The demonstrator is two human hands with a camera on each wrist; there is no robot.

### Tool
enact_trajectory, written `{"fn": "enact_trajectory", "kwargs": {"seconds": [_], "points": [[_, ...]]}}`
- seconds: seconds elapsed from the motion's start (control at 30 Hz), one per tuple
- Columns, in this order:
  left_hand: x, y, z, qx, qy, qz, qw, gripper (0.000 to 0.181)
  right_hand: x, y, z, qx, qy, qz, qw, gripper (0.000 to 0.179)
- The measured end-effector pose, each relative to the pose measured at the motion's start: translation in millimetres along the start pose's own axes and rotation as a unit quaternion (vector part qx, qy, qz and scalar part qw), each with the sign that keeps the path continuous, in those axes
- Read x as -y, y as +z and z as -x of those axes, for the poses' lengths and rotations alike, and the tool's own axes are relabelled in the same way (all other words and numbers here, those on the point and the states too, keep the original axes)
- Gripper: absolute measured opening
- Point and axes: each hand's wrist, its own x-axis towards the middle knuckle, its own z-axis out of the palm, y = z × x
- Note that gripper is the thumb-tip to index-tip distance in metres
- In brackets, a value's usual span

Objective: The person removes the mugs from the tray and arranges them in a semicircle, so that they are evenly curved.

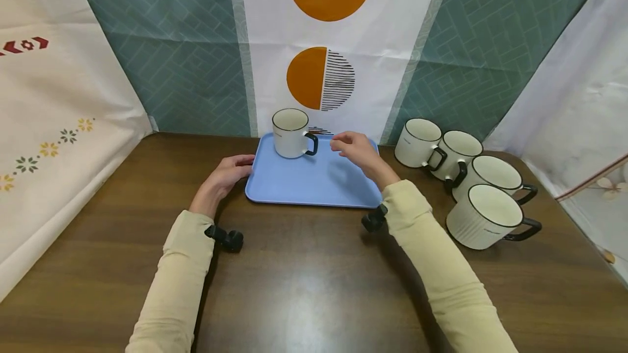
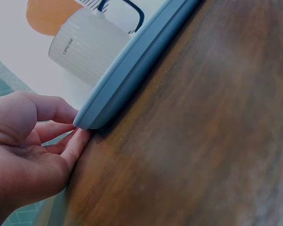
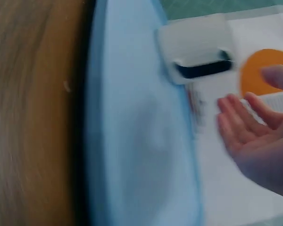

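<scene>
A white enamel-style mug (image 1: 289, 138) with a dark rim and black handle stands upright on the back left part of a blue tray (image 1: 314, 192). My left hand (image 1: 228, 176) is at the tray's left edge. In the left wrist view, the thumb and fingers (image 2: 61, 110) pinch the tray's rim from above and below. Over the tray's back right part hovers my right hand (image 1: 360, 154), holding nothing, its fingers loosely bent. It is to the right of the mug handle (image 1: 312, 144) and apart from it. The right wrist view is blurred.
Several more white mugs stand in a slanting row to the right of the tray, from a back mug (image 1: 417, 140) to a front mug (image 1: 483, 219). A patterned cloth (image 1: 196, 70) hangs behind the wooden table (image 1: 294, 277), with white cloths at both sides.
</scene>
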Motion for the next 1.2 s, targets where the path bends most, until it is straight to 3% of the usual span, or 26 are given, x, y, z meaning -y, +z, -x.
{"fn": "enact_trajectory", "kwargs": {"seconds": [0.23, 0.47, 0.57, 0.67, 0.87, 1.2], "points": [[-0.8, -1.2, -1.2, 0.003, 0.004, 0.004, 1.0, 0.052, -12.2, 39.3, -29.8, -0.071, -0.023, -0.041, 0.9964, 0.042], [-1.0, -0.9, -0.7, 0.001, 0.002, 0.008, 1.0, 0.052, -14.3, 53.8, -43.0, -0.054, -0.056, 0.014, 0.9968, 0.03], [-1.7, -0.8, 0.0, 0.002, 0.001, 0.006, 1.0, 0.052, -12.4, 58.8, -47.0, -0.04, -0.057, 0.011, 0.9975, 0.019], [-1.7, -0.9, -0.2, 0.0, 0.0, 0.01, 1.0, 0.051, -10.1, 63.3, -50.5, -0.015, -0.054, -0.015, 0.9983, 0.012], [-0.6, 0.3, -1.2, 0.002, 0.003, 0.012, 0.9999, 0.052, -8.6, 68.5, -53.8, 0.007, -0.034, -0.077, 0.9964, 0.021], [1.1, -2.3, -0.3, 0.001, 0.007, 0.011, 0.9999, 0.051, -5.2, 69.1, -47.2, -0.006, -0.011, -0.136, 0.9906, 0.023]]}}
